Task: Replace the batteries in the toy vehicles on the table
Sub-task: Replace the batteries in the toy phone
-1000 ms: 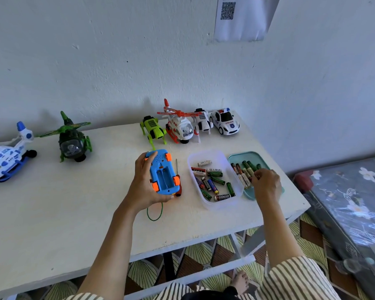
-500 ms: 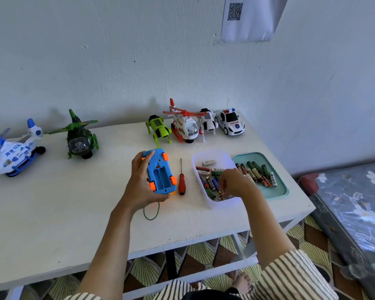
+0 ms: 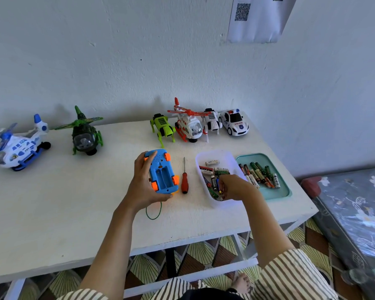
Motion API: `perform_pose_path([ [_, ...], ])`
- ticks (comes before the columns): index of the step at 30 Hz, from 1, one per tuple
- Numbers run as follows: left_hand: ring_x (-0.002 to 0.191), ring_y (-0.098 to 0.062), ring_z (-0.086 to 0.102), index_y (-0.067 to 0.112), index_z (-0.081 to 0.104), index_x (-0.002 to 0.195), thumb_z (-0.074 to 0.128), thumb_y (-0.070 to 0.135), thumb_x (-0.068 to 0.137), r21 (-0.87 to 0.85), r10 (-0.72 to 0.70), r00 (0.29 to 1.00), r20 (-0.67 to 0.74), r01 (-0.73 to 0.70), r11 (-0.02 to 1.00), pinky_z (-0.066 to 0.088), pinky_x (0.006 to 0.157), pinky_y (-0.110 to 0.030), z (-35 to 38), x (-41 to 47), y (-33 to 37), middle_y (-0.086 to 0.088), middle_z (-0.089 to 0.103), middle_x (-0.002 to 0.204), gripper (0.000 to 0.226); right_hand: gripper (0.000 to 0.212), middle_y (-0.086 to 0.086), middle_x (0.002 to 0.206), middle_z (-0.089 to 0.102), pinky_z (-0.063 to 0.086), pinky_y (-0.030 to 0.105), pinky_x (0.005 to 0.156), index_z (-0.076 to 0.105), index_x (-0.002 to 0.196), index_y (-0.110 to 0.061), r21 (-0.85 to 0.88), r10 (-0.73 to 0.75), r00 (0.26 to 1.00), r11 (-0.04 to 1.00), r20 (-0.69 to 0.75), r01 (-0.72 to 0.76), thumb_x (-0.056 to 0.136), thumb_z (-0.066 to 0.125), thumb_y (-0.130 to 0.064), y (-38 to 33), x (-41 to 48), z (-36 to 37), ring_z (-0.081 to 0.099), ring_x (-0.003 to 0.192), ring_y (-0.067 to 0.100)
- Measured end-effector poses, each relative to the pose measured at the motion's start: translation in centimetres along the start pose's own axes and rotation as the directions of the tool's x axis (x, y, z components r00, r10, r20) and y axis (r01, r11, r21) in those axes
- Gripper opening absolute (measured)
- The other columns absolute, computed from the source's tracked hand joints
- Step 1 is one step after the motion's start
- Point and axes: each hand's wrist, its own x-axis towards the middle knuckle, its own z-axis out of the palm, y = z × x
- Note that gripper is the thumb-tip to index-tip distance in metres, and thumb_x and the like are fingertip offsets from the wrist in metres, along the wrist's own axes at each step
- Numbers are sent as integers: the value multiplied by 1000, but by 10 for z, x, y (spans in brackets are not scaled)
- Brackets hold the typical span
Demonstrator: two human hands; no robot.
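My left hand grips a blue toy car with orange wheels, turned underside up, its battery bay uncovered and empty. My right hand reaches into a clear plastic tub of loose batteries, fingertips down among them; whether it holds one is hidden. A teal tray with several more batteries lies just right of the tub. A red-handled screwdriver lies between car and tub.
Along the wall stand a blue-white helicopter, a green helicopter, a lime robot dog, a red-white helicopter, a white robot dog and a police car. A green loop lies under my left wrist. A mattress sits at the right.
My right hand moved left from the teal tray into the clear tub and stays there among the batteries. My left hand keeps holding the blue car.
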Motion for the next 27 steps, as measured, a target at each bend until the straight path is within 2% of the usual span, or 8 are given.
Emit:
perform_pose_path([
  [5, 121, 24, 23, 23, 21, 147, 94, 11, 52, -23, 7, 1000, 4, -7, 1000, 42, 82, 0, 1, -1, 1, 17, 10, 141, 121, 23, -7, 75, 46, 35, 21, 55, 48, 78, -15, 51, -56, 998, 997, -37, 58, 76, 67, -3, -2, -3, -4, 44, 71, 13],
  [8, 122, 23, 23, 23, 20, 148, 93, 10, 52, -27, 10, 1000, 8, -10, 1000, 42, 83, -1, 1, -1, 1, 17, 10, 141, 121, 15, -8, 73, 46, 37, 25, 58, 54, 87, -14, 97, -76, 991, 992, -113, 87, 80, 63, -5, -8, -4, -8, 47, 72, 17],
  [11, 124, 21, 22, 24, 21, 148, 94, 9, 51, -26, 10, 1000, 15, -10, 1000, 43, 85, -3, 0, -1, -1, 17, 9, 142, 121, 9, -8, 73, 51, 41, 26, 61, 60, 96, -12, 138, -127, 959, 977, -254, 166, 87, 60, -12, -21, -8, -18, 50, 65, 12],
  [15, 127, 14, 25, 23, 25, 146, 94, 9, 50, -13, 27, 999, 26, -27, 1000, 43, 87, -4, -1, -2, -5, 12, 10, 145, 119, 8, 0, 71, 62, 48, 19, 61, 61, 90, -10, 401, -143, 851, 834, -506, 379, 84, 66, -7, -55, -13, -24, 57, 57, 4],
  [18, 129, 12, 25, 25, 26, 146, 94, 11, 49, -2, 34, 999, 29, -33, 999, 45, 87, -6, -1, -3, -5, 12, 9, 146, 119, 19, -7, 72, 62, 52, 14, 61, 59, 94, -12, 484, -188, 818, 726, -543, 488, 81, 70, -6, -90, -11, -11, 60, 58, 0],
  [21, 130, 8, 26, 24, 27, 145, 93, 10, 49, -3, 44, 999, 26, -44, 999, 47, 89, -10, 0, -2, -4, 8, 9, 148, 118, 24, -4, 77, 61, 55, 20, 65, 57, 102, -10, 440, -249, 807, 733, -536, 519, 82, 70, -8, -117, -4, 6, 62, 64, 7],
  [24, 130, 7, 30, 21, 29, 145, 93, 9, 47, -14, 42, 999, 17, -41, 999, 49, 91, -16, 1, -2, -4, 6, 11, 149, 117, 20, 7, 84, 62, 45, 25, 63, 57, 98, -3, 305, -286, 780, 803, -557, 512, 83, 68, -11, -130, 6, 17, 54, 70, 17],
  [27, 130, 3, 34, 22, 29, 145, 90, 14, 47, -22, 38, 999, -4, -38, 999, 51, 91, -21, 2, -4, -6, 6, 10, 149, 115, 15, 15, 90, 59, 41, 33, 63, 56, 90, 1, 109, -387, 673, 814, -630, 570, 83, 65, -8, -132, 13, 30, 52, 79, 26],
])
